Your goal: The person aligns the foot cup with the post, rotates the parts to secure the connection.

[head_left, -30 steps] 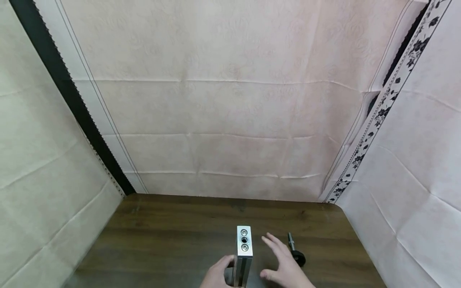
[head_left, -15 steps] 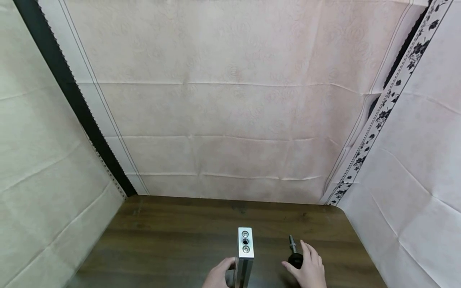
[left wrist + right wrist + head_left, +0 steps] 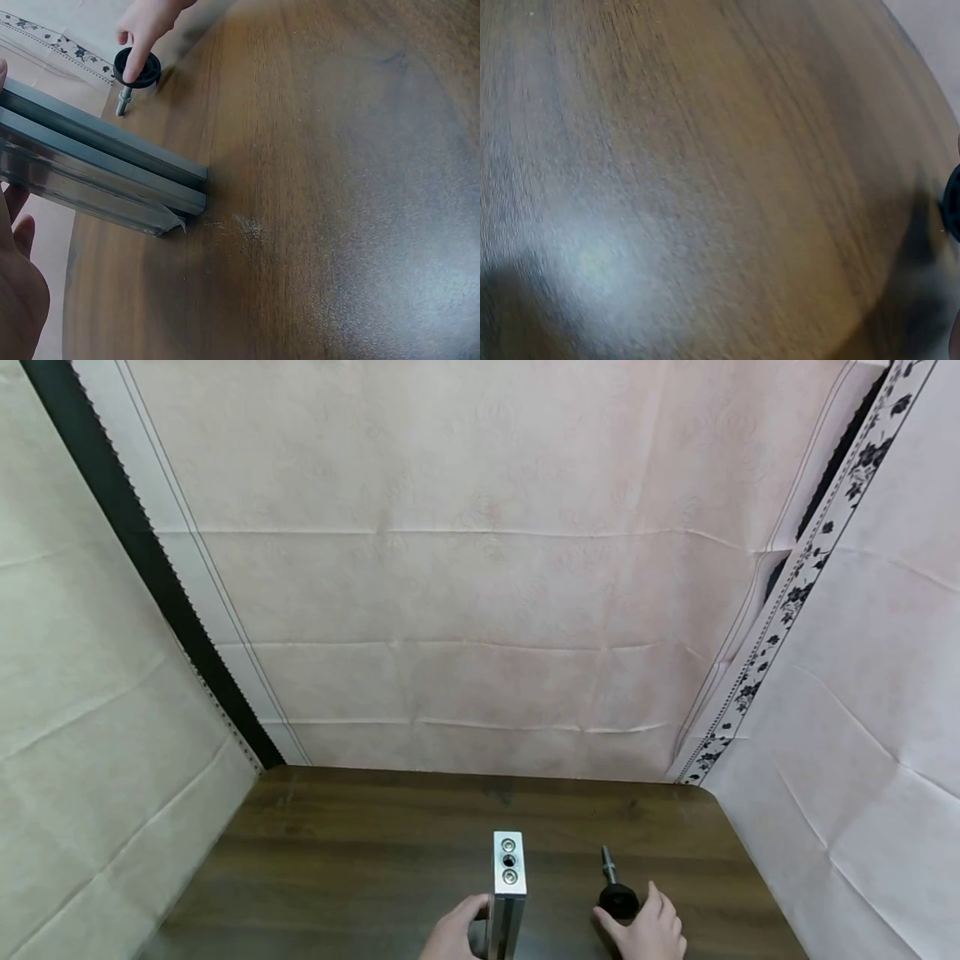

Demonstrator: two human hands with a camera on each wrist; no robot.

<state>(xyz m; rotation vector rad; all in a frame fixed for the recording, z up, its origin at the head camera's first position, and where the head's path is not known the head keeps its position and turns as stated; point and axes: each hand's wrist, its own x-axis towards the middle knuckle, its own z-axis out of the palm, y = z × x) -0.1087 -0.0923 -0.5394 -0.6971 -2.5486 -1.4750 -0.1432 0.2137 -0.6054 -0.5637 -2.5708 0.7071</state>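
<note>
My left hand (image 3: pixel 452 932) grips an upright aluminium profile (image 3: pixel 507 918). Its silver end face (image 3: pixel 509 863) points up, with two screw heads and a hole between them. Clear film covers one side of the profile in the left wrist view, where its lower end appears to meet the table. To the right, a levelling foot (image 3: pixel 618 902) with a black round base and a metal threaded stud lies tilted on the table. My right hand (image 3: pixel 651 933) pinches that base between thumb and fingers. Only an edge of the black base (image 3: pixel 952 202) shows in the right wrist view.
The brown wood-grain table (image 3: pixel 360 852) has rounded far corners. Pale creased cloth (image 3: pixel 480 610) hangs behind it, with more cloth at the left (image 3: pixel 97 760) and right (image 3: pixel 862 735) sides. A floral strip (image 3: pixel 780 602) borders the right sheet.
My right hand has moved right from beside the profile to the levelling foot and now holds its base. The left hand and the profile have stayed in place.
</note>
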